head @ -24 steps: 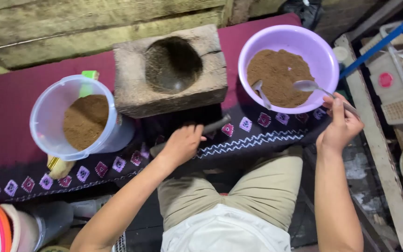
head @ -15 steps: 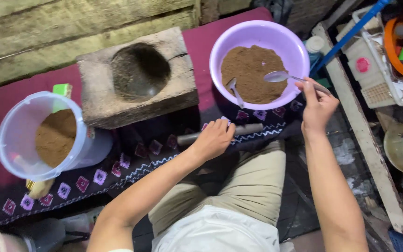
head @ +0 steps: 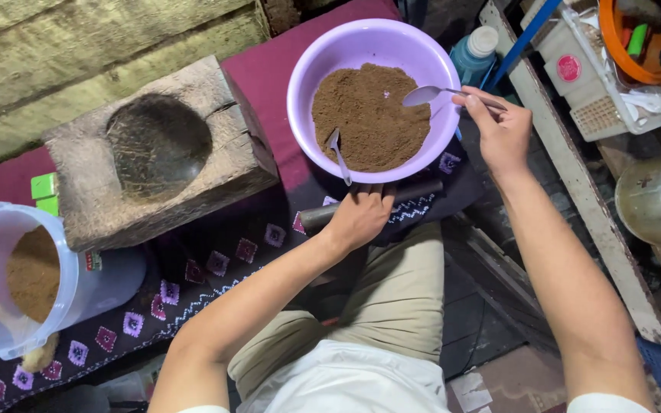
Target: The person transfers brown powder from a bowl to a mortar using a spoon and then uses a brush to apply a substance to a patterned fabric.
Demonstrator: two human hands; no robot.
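While fingers hide it, spoon handle vanishes.

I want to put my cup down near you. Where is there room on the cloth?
Bare patterned cloth lies between the stone mortar, the clear jug and the left hand. It is crowded by the purple bowl, where the right hand holds a spoon.

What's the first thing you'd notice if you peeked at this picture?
The big purple bowl at the top, full of brown powder, jumps out first, with a second spoon stuck in the powder. The right hand holds a metal spoon over it, while the left hand rests on a dark rod just below the bowl. To the left sits a chunky stone block with a round hollow, and farther left a clear tub of more powder.
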